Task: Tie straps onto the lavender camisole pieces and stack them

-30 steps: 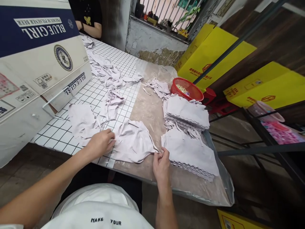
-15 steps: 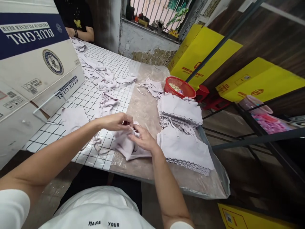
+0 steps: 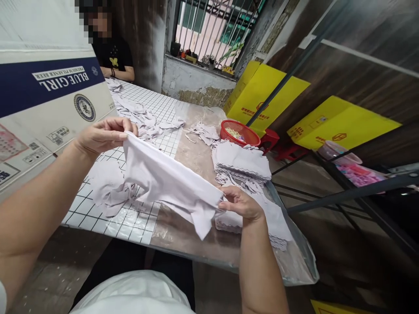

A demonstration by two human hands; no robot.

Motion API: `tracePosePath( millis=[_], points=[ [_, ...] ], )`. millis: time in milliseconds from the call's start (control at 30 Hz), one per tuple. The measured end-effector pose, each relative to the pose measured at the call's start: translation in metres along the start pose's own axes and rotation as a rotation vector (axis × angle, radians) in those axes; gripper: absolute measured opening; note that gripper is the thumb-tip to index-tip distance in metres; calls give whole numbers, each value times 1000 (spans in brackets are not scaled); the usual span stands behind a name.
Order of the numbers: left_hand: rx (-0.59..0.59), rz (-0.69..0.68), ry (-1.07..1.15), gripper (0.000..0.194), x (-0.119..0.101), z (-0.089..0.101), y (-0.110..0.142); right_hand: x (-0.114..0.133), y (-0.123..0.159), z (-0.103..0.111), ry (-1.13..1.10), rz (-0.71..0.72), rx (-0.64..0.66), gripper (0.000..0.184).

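Observation:
A pale lilac fabric piece (image 3: 170, 176) is stretched between my two hands above the table. My left hand (image 3: 108, 135) pinches its upper left corner, and my right hand (image 3: 240, 203) pinches the right end. Its top edge runs straight and slants down to the right, while a loose corner hangs near my right hand. Under and beyond my right hand lie two stacks of similar fabric with wavy edges, the farther stack (image 3: 244, 159) and the nearer stack (image 3: 275, 220). A crumpled fabric piece (image 3: 109, 192) rests on the table below my left hand.
A large beer carton (image 3: 49, 113) stands at the left of the grid-patterned table (image 3: 94, 218). Loose fabric (image 3: 140, 117) lies farther back, near a seated person (image 3: 116, 56). A red basket (image 3: 240, 133) sits behind the stacks. Yellow boxes (image 3: 275, 93) and a metal rack (image 3: 353, 192) stand to the right.
My hands were close together on bunched fabric low over the table. They have moved apart and the fabric is now raised and spread between them. The view has tilted up slightly.

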State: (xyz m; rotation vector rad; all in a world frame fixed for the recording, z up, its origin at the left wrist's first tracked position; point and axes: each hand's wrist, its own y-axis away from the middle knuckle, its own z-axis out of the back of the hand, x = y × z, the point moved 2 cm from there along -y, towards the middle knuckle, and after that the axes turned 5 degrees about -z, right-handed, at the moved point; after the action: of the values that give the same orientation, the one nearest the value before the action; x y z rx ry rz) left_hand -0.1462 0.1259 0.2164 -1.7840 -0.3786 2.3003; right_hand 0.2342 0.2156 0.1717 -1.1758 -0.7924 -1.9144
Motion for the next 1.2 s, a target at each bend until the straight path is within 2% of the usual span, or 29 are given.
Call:
tracePosePath(
  millis=[100,200,267,367,467,567,667,767,867,967,1033,1067,1133,1200],
  points=[
    [16,-61,41,41,-1,8,3,-4,3,9,50,-47,-62,45],
    [43,-156,185,44,-4,14,0,-3,2,22,111,55,-190,40],
    [91,-135,228,44,-5,16,-3,0,3,30,169,118,-242,35],
    [243,7,85,43,-5,16,-5,4,6,35,173,135,-244,36],
    [410,129,-171,41,-2,12,-7,2,8,31,47,80,-184,41],
    [476,156,-364,37,10,6,-18,-9,-3,29,-18,-9,-152,43],
    [430,140,-556,38,24,3,-42,-19,-27,41,-7,-39,-267,45],
    [277,172,-697,34,25,3,-75,-11,-52,69,24,27,-500,40],
    [47,98,-716,28,4,3,-102,15,-61,97,194,106,-698,33],
    [-117,-97,-708,32,-24,1,-106,40,-49,108,382,179,-850,16],
    [-115,-189,-710,34,-29,-4,-93,43,-34,99,513,241,-905,10],
    [-83,-211,-713,33,-25,-7,-81,38,-25,89,594,267,-907,8],
    [19,-229,-715,24,-3,-18,-48,17,-7,59,769,287,-847,10],
    [151,-232,-694,17,31,-32,-6,-14,11,20,901,255,-708,14]
  ],
)
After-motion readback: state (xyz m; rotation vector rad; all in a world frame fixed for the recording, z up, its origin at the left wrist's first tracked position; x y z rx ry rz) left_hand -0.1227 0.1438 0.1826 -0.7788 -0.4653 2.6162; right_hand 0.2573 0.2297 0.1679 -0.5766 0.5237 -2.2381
